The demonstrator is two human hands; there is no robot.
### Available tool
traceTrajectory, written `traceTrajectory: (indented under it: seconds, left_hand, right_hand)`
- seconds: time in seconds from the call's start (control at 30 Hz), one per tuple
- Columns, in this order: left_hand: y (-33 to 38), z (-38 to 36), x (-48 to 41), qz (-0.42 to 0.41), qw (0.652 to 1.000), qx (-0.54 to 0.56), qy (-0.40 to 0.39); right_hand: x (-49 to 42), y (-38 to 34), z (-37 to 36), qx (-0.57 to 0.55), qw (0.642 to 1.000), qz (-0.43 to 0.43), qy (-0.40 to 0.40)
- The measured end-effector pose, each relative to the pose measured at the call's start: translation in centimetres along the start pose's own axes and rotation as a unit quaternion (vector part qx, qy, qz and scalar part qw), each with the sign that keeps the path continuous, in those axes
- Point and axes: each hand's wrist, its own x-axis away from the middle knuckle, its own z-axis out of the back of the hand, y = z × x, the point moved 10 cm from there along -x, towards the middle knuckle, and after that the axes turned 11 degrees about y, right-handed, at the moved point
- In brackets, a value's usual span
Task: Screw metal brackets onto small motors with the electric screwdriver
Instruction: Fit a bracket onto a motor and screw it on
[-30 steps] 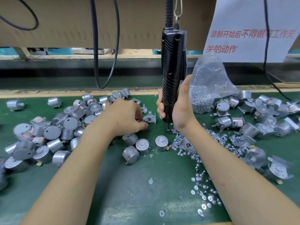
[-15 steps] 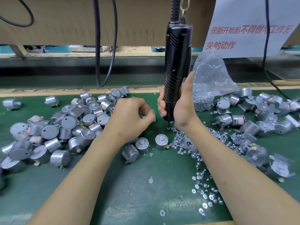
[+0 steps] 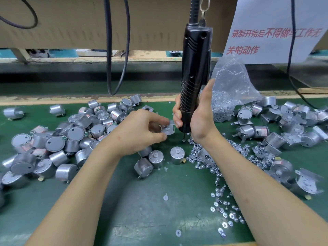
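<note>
Pinching a metal bracket (image 3: pixel 168 129) in the left hand (image 3: pixel 142 132), thumb below and fingertips above, clear of the green mat (image 3: pixel 142 210) and just left of the tool's lower end. Grasping the electric screwdriver (image 3: pixel 194 68) in the right hand (image 3: pixel 200 118), curled tight round the ribbed lower barrel, tool upright and hung from above by a metal clip (image 3: pixel 204 5) beside its cord. Below that hand, the bit (image 3: pixel 184 136), pointing down just over the far edge of a scatter of loose screws (image 3: pixel 221 192); cannot tell whether touching them. Nearer, between the two forearms, three bare motors (image 3: pixel 177 155) side by side on the mat, two with shaft up, the leftmost tipped on its side. Among the screws just right of them, a second bracket (image 3: pixel 205 156), lying flat. To the left, a broad heap of unfitted motors (image 3: pixel 74 134), tumbled every way. To the right, motors with brackets on (image 3: pixel 252 130), also heaped. Just right of the right hand and farther back, a clear plastic bag (image 3: pixel 229 89) with more screws inside. Along the far side, a wooden ledge (image 3: pixel 53 99), a cardboard panel (image 3: pixel 71 23), looped black cables (image 3: pixel 117 50), and at far right a white sheet (image 3: pixel 273 29) with red characters. On the near mat, a few small pale discs (image 3: pixel 165 197).
</note>
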Motion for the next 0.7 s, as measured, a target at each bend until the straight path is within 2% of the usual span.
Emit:
traceTrajectory:
  seconds: [0.3, 0.47, 0.7]
  left_hand:
    - [-0.6, 0.4, 0.3, 0.017, 1.000, 0.016, -0.010]
    - [0.4, -0.6, 1.0, -0.024, 0.997, -0.002, -0.066]
    - [1.2, -1.6, 1.4, -0.053, 0.994, -0.042, -0.087]
  right_hand:
    - [0.1, 0.2, 0.0, 0.000, 1.000, -0.008, 0.002]
    - [0.0, 0.0, 0.1, -0.001, 1.000, -0.005, 0.004]
    - [0.3, -0.4, -0.4, 0.001, 1.000, 0.009, -0.008]
